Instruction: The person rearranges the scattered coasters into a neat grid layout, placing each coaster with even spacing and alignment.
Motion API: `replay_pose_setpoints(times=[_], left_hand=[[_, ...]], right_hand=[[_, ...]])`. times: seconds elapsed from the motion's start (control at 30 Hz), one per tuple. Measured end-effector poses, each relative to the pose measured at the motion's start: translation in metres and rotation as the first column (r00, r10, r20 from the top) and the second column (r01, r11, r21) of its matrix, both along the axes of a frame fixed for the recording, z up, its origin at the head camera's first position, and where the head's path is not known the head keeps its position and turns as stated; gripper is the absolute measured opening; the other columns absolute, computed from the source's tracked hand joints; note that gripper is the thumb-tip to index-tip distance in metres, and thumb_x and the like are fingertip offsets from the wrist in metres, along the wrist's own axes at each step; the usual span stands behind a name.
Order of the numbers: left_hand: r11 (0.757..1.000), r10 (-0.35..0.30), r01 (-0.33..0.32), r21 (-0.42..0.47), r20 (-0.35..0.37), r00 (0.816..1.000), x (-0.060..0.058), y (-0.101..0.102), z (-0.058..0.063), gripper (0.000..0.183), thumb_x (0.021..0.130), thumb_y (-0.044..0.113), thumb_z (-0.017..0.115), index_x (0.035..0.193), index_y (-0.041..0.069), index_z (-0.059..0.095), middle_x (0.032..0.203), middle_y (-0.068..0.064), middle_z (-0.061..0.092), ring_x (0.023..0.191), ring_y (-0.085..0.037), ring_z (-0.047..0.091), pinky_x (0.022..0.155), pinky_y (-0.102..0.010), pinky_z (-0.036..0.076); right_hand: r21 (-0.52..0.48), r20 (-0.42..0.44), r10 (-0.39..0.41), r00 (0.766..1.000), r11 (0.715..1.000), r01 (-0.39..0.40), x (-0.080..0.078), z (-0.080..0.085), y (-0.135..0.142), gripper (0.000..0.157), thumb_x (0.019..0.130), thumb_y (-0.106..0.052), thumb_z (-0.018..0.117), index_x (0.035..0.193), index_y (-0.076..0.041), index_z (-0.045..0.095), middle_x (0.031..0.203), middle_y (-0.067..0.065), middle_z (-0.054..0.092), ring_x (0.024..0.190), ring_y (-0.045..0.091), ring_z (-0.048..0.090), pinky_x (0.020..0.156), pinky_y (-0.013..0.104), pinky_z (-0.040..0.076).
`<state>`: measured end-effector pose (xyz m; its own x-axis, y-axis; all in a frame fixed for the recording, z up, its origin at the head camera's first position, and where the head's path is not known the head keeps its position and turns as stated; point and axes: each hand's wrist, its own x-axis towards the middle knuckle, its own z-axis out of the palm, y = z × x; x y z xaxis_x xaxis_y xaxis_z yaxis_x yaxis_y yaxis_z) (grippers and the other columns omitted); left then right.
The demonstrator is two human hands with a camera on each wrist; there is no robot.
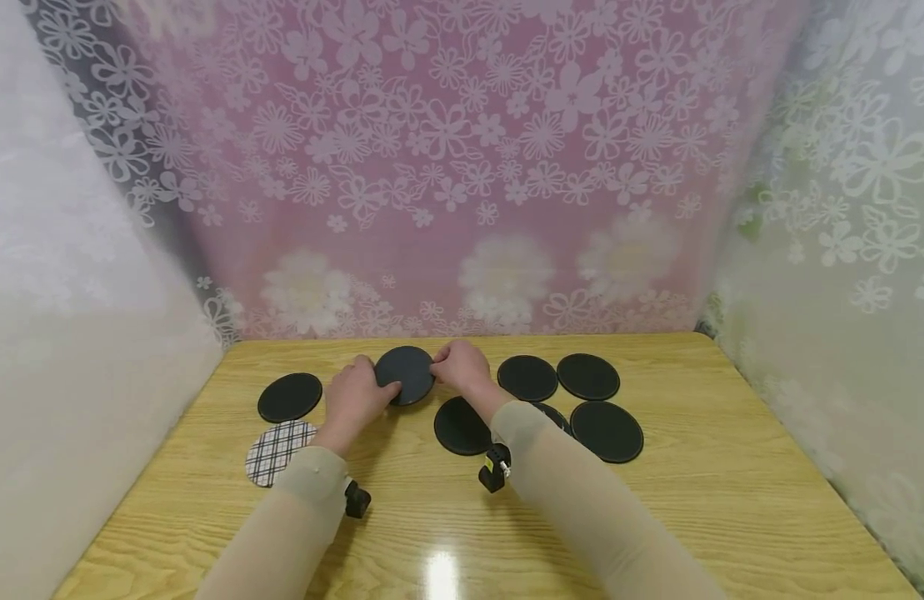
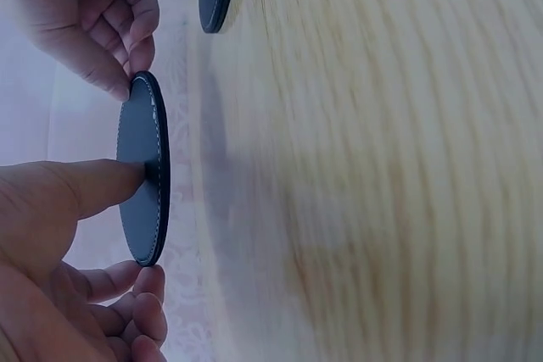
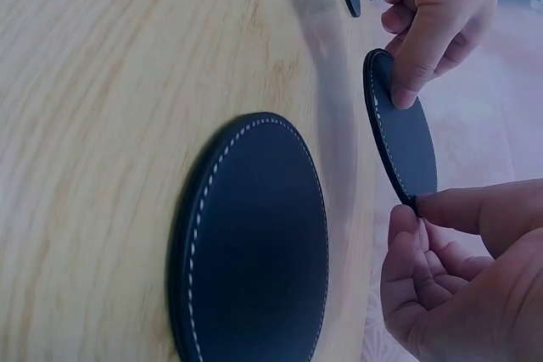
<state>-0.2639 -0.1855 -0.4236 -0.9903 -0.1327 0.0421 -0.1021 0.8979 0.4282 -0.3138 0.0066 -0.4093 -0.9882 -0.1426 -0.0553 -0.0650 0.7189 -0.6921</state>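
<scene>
Both hands hold one round black coaster [image 1: 411, 373] with pale edge stitching, tilted up over the far part of the table. My left hand [image 1: 354, 398] grips its left side, thumb across the face and fingers at the edge and behind. From the right, my right hand [image 1: 463, 367] pinches the rim between thumb and fingertips. The left wrist view shows the coaster [image 2: 140, 137] almost edge-on, apart from the tabletop. Close below the right hand, another black coaster [image 1: 460, 427] lies flat; it looks large in the right wrist view.
A black coaster [image 1: 290, 397] and a plaid coaster [image 1: 270, 457] lie at the left. On the right are black coasters [image 1: 589, 377], several in all, one partly hidden by the right sleeve [image 1: 574, 483]. Behind the wooden table [image 1: 402, 533] hangs a pink flowered curtain [image 1: 447, 167].
</scene>
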Motion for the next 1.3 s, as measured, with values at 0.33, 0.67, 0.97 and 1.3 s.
replay_pose_setpoints(times=[0.33,0.67,0.97,1.3], left_hand=[[0.999,-0.034,0.035,0.031,-0.026,0.999,-0.002,0.019,0.006,0.063,0.103,0.042,0.079,0.138,-0.006,0.06,0.123,-0.029,0.07,0.113,-0.049,0.069,0.097,-0.062,0.056],[0.996,-0.07,0.072,0.053,-0.035,0.997,-0.01,0.039,0.005,0.064,0.104,0.041,0.079,0.143,-0.006,0.059,0.131,-0.029,0.069,0.122,-0.049,0.065,0.105,-0.065,0.05],[0.993,-0.094,0.095,0.074,-0.012,0.995,-0.015,0.058,0.001,0.066,0.104,0.04,0.079,0.148,-0.006,0.058,0.137,-0.03,0.066,0.128,-0.049,0.062,0.11,-0.064,0.048],[0.987,-0.124,0.124,0.103,-0.012,0.992,-0.025,0.072,-0.007,0.065,0.104,0.033,0.079,0.149,-0.009,0.059,0.14,-0.031,0.065,0.131,-0.048,0.061,0.11,-0.06,0.05]], right_hand=[[-0.007,-0.008,-0.005,1.0,1.0,0.005,-0.004,0.003,0.023,0.014,0.105,-0.017,0.075,0.112,-0.008,0.084,0.094,0.004,0.079,0.095,0.025,0.074,0.093,0.046,0.06],[0.015,-0.009,-0.021,1.0,1.0,0.021,-0.008,0.005,0.044,0.013,0.106,-0.015,0.074,0.108,-0.008,0.084,0.094,0.006,0.08,0.094,0.026,0.075,0.095,0.047,0.059],[0.041,-0.015,-0.047,0.999,0.998,0.047,-0.012,0.0,0.06,0.015,0.105,-0.016,0.075,0.114,-0.007,0.083,0.105,0.008,0.079,0.097,0.027,0.074,0.096,0.047,0.059],[0.105,-0.027,-0.04,0.999,0.994,0.043,-0.018,-0.01,0.071,0.018,0.106,-0.016,0.076,0.092,-0.005,0.073,0.078,0.002,0.055,0.074,0.024,0.059,0.079,0.041,0.048]])
